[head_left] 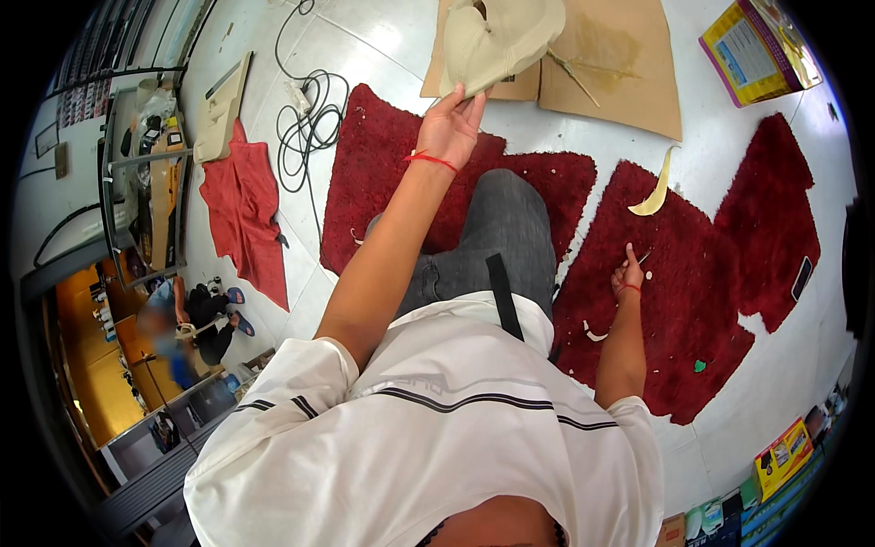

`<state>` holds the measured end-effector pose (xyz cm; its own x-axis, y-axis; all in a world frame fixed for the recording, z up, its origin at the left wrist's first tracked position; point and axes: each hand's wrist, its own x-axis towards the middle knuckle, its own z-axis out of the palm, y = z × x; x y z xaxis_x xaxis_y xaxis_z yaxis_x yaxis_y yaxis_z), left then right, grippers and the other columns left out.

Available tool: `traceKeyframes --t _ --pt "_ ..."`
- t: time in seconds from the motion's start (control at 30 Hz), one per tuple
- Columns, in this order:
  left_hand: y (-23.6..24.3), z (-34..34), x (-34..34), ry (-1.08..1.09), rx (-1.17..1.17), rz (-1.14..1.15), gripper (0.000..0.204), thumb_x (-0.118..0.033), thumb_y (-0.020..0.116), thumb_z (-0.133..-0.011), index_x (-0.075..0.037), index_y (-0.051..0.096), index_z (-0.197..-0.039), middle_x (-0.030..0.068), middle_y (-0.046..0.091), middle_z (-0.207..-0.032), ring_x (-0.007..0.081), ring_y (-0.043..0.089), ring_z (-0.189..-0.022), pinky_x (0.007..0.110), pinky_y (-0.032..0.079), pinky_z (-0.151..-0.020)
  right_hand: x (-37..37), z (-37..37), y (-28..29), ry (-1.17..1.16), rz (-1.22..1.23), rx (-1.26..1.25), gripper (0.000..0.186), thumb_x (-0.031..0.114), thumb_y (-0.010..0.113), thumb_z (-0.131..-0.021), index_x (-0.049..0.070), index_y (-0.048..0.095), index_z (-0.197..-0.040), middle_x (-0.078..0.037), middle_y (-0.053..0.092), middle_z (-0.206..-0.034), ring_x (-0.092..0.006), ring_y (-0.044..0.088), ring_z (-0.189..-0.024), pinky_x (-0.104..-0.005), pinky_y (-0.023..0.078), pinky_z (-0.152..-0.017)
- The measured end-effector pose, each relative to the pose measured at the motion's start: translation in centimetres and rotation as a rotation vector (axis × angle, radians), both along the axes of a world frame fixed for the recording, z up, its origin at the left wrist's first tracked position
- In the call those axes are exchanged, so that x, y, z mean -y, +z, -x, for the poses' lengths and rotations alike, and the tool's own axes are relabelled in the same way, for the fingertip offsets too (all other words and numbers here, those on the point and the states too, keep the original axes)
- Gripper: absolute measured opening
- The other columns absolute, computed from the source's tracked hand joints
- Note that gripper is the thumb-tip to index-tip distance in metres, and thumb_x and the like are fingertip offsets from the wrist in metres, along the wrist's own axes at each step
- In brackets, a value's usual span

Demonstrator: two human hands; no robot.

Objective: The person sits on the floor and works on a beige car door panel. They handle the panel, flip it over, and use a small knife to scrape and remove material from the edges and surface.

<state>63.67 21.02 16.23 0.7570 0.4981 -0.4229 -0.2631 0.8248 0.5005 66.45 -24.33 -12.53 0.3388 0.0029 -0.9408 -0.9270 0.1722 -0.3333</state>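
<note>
At the top, a beige curved panel with a hole (510,41) lies partly over brown cardboard (629,64). My left hand (453,128) reaches forward and grips the panel's near edge, fingers closed on it. Off to the right, my right hand (627,276) is low over a dark red carpet piece (674,273). A small thin pointed tool (645,258) sticks out from its closed fingers; its exact kind is too small to tell. A thin stick-like brush (574,77) rests on the cardboard beside the panel.
Another red carpet piece (374,182) lies under my legs. A cream curved scrap (656,191) and phone (802,278) lie to the right. A black cable (310,123), red cloth (241,214) and seated person (196,319) are left. A yellow-purple box (752,55) stands top right.
</note>
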Motion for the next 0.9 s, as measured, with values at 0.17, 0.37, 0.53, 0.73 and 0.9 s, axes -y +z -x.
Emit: traceKeyframes --t 0.17,0.37,0.53,0.73,0.9 --pt "-6.5 4.2 -0.8 0.018 -0.404 -0.013 0.032 -0.004 0.066 -0.096 -0.002 0.053 -0.126 0.0095 0.060 -0.125 0.0214 0.062 -0.112 0.029 0.055 -0.094 -0.5 0.2 0.7 0.006 -0.018 0.006 0.055 0.049 0.081 -0.084 0.018 0.041 -0.063 0.006 0.025 -0.048 -0.0112 0.021 -0.035 -0.0286 0.016 -0.036" --pt "-11.4 7.0 -1.6 0.194 -0.418 -0.198 0.033 -0.008 0.073 -0.093 -0.009 0.058 -0.123 0.0026 0.064 -0.118 0.0137 0.060 -0.109 0.028 0.052 -0.088 -0.2 0.2 0.4 -0.019 -0.010 0.015 0.056 0.049 0.082 -0.084 0.018 0.040 -0.063 0.006 0.026 -0.049 -0.0110 0.021 -0.036 -0.0284 0.016 -0.036" --pt "-16.2 8.9 -5.3 0.532 -0.399 -0.024 0.031 -0.022 0.065 -0.101 -0.010 0.058 -0.128 0.0035 0.064 -0.122 0.0182 0.061 -0.110 0.033 0.051 -0.091 -0.3 0.1 0.7 -0.020 -0.004 -0.004 0.055 0.048 0.081 -0.085 0.018 0.041 -0.063 0.006 0.025 -0.049 -0.0109 0.022 -0.036 -0.0279 0.016 -0.036" --pt "-17.7 8.8 -8.8 0.634 -0.385 0.172 0.040 -0.030 0.047 -0.108 -0.012 0.049 -0.144 0.0110 0.050 -0.147 0.0285 0.048 -0.135 0.052 0.042 -0.111 -0.3 0.1 0.8 0.006 0.006 -0.013 0.053 0.050 0.079 -0.087 0.021 0.041 -0.063 0.007 0.030 -0.050 -0.0105 0.023 -0.037 -0.0279 0.019 -0.036" --pt "-17.9 10.2 -8.6 0.519 -0.147 0.109 0.045 -0.007 0.044 -0.098 -0.006 0.045 -0.143 0.0151 0.043 -0.151 0.0342 0.040 -0.142 0.062 0.034 -0.117 -0.9 0.2 1.3 -0.005 0.027 -0.017 0.052 0.048 0.078 -0.088 0.021 0.041 -0.063 0.007 0.030 -0.050 -0.0105 0.024 -0.037 -0.0279 0.019 -0.037"
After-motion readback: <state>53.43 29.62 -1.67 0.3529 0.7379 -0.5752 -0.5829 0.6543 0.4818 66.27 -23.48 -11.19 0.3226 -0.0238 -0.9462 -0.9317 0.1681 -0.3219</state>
